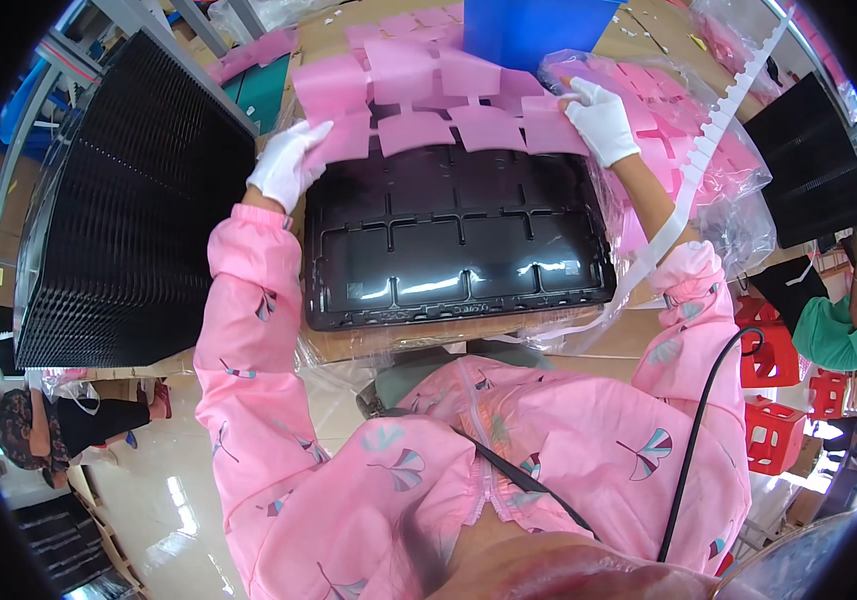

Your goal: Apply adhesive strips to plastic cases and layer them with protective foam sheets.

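A pink foam-like sheet (414,132), cut into linked rectangles, spans the space between my hands. My left hand (288,165), in a white glove with bare fingertips, is closed on the sheet's left edge. At the right edge my right hand (600,122), gloved the same way, pinches the sheet between thumb and fingers. Below and nearer to me lies a glossy black plastic tray (428,255) with moulded ribs and compartments. The sheet hangs over the tray's far part and hides it.
Tall stacks of black trays stand at left (138,210) and right (808,155). A blue bin (538,35) sits beyond the sheet. Clear plastic with more pink sheets (663,130) lies at right, crossed by a white toothed strip (693,175). A co-worker in green (838,325) is far right, near red stools (773,435).
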Demonstrator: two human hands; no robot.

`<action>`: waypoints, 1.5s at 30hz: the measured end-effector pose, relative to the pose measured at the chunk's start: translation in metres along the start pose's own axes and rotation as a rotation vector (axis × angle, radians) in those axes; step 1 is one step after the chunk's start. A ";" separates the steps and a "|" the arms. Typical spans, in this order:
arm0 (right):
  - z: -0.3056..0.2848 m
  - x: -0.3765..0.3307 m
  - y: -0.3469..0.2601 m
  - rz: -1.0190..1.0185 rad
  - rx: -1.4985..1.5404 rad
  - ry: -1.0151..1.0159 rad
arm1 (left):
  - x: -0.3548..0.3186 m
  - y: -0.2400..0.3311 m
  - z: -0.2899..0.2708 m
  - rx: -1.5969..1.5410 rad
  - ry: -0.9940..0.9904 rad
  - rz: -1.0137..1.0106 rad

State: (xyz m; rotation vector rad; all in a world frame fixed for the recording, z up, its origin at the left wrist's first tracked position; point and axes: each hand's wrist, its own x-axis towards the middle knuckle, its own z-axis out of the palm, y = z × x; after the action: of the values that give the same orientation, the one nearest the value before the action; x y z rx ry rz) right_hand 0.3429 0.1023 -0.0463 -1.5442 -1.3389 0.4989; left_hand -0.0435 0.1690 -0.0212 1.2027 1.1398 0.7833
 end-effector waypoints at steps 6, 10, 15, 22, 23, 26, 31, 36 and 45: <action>-0.007 -0.026 0.003 0.003 -0.143 -0.180 | -0.032 -0.025 0.000 -0.019 -0.046 -0.107; -0.016 -0.017 -0.011 -0.041 -0.051 -0.164 | -0.025 -0.011 -0.006 0.024 -0.075 0.012; -0.037 -0.080 -0.038 0.020 -0.184 -0.348 | -0.094 -0.003 0.020 0.115 -0.001 -0.142; -0.041 -0.137 -0.052 0.245 -0.183 -0.467 | -0.132 -0.042 0.013 -0.086 -0.188 -0.178; -0.043 -0.139 -0.055 0.260 -0.206 -0.519 | -0.135 -0.042 0.012 -0.074 -0.227 -0.196; -0.053 -0.137 -0.068 0.278 -0.348 -0.757 | -0.141 -0.026 0.001 0.019 -0.351 -0.278; -0.062 -0.107 -0.066 0.274 -0.240 -0.738 | -0.122 -0.015 -0.018 -0.219 -0.387 -0.243; -0.036 -0.076 -0.060 0.541 -0.018 -0.496 | -0.074 -0.021 -0.018 -0.303 -0.389 -0.182; -0.018 -0.103 -0.072 -0.315 -0.147 -0.159 | -0.113 -0.013 0.025 0.005 0.050 0.523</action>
State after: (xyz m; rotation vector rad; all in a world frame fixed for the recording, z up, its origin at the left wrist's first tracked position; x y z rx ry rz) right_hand 0.2897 -0.0060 -0.0065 -1.3957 -1.7392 0.3355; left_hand -0.0525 0.0539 -0.0068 1.5171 0.8704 1.2077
